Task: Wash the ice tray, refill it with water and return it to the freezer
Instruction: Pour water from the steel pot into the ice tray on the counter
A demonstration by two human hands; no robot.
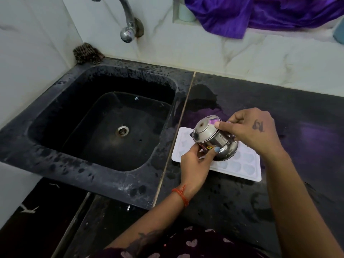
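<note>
The white ice tray [240, 164] lies flat on the dark counter [279, 202], just beside the black sink [55, 146], so its little cups face up and can catch water. Both hands hold a shiny steel pot [214, 140] right above the tray. The left hand [195, 161] grips the pot from below, with its thumb curled up on the side. The right hand [251, 127] holds it from the top and back, with its fingers curled round the pot. The pot is tipped on its side, with its bottom toward the sink and its mouth down toward the tray. I think it is held this way to pour water into the cups, and two hands keep the pour slow and steady. I cannot see the water itself, because the pot and hands hide that spot. The tray sits on the counter, not in the sink, so it stays level and the water does not run out. The tap [127, 25] on the wall has no water coming out. A purple cloth [260, 12] hangs at the top.
</note>
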